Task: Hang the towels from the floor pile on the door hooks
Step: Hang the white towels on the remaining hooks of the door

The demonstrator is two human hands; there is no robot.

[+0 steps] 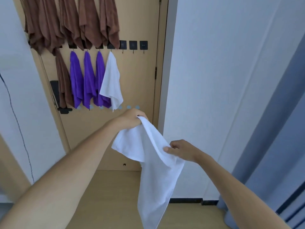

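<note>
White towel (155,162) hangs soft and light; left hand (132,119) bunches its corner, right hand (179,150) pinches an edge at four o'clock.

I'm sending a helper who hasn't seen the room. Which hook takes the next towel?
Find the tan door and its middle row of black hooks. Right of the hanging white towel are three bare hooks; take the nearest hook, the first with nothing on it.
</note>
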